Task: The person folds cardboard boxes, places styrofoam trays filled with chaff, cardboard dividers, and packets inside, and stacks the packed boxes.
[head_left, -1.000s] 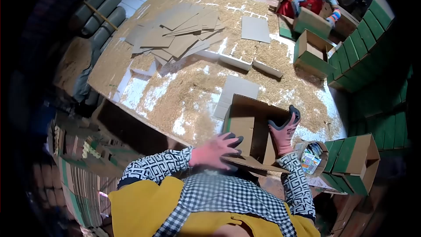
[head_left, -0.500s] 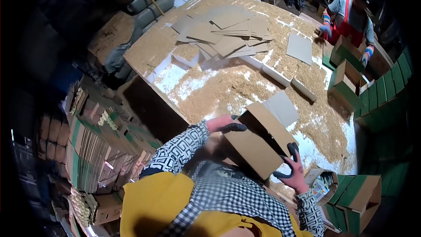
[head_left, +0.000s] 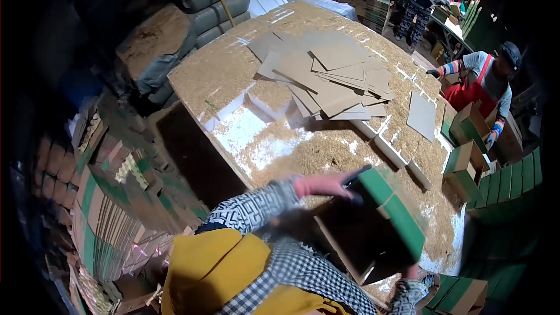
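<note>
A green and brown cardboard box (head_left: 402, 221) is tilted over the near side of the table, its dark open side turned toward me. My left hand (head_left: 326, 186), in a pink glove with dark fingertips, grips the box's upper left edge, a little blurred. At the lower right end of the box is my right hand (head_left: 412, 272), closed against it; its fingers are mostly hidden behind the cardboard. Loose sawdust-like bits (head_left: 315, 160) cover the table beyond the box, and a pile of flat cardboard sheets (head_left: 332, 81) lies farther back.
White strips (head_left: 389, 150) stand in the sawdust. A single sheet (head_left: 421, 116) lies to the right. Green boxes (head_left: 464, 169) line the right side, where a co-worker in red overalls (head_left: 478, 90) stands. Folded cartons (head_left: 111, 227) are stacked at left; grey wrapped bales (head_left: 216, 0) lie behind.
The box has turned over, so its green side and dark opening now show. Both hands have moved with it, the right one lower and largely out of sight. My view has shifted.
</note>
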The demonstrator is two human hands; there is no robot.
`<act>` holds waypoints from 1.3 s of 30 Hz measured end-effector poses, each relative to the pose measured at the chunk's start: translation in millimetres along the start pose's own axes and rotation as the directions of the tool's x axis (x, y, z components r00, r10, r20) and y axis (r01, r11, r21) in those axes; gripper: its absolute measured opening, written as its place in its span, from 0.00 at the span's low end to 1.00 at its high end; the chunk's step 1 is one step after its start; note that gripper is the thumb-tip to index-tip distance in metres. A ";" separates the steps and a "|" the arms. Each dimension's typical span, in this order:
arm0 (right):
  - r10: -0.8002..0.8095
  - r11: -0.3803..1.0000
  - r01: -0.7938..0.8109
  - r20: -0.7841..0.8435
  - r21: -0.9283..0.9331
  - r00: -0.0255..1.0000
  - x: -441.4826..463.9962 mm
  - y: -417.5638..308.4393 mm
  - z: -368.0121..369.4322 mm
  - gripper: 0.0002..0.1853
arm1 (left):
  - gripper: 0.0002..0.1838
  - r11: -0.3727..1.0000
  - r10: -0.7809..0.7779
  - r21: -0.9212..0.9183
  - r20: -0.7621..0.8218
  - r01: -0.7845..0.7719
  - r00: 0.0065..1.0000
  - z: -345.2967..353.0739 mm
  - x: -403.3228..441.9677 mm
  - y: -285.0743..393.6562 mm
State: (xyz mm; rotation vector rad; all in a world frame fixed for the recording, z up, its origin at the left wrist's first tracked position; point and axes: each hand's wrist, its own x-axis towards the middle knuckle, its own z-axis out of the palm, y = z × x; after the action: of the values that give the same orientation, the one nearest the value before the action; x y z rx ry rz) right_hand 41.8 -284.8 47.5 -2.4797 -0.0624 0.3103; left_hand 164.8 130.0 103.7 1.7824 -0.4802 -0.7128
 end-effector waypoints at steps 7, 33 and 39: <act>0.542 0.177 0.119 -0.198 0.977 0.817 38.8 -99.9 35.7 0.28 | 0.39 0.926 -0.334 -0.273 -0.277 0.260 0.901 55.6 85.4 -107.1; -0.351 0.926 0.324 -0.122 -0.196 0.928 74.2 -83.7 46.2 0.29 | 0.17 0.693 -0.307 -0.474 -0.876 -0.544 0.372 -44.3 -82.7 -133.0; -0.096 0.521 0.221 -0.201 0.825 0.975 68.9 -69.7 47.5 0.27 | 0.14 0.793 0.606 0.550 -0.666 -0.263 0.435 17.3 -56.7 -104.1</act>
State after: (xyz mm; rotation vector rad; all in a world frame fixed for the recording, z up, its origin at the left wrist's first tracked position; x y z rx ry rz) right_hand 99.5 -192.9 38.2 -1.4752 -0.0642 0.0525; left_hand 108.7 186.6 14.3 1.9694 -0.4083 0.6831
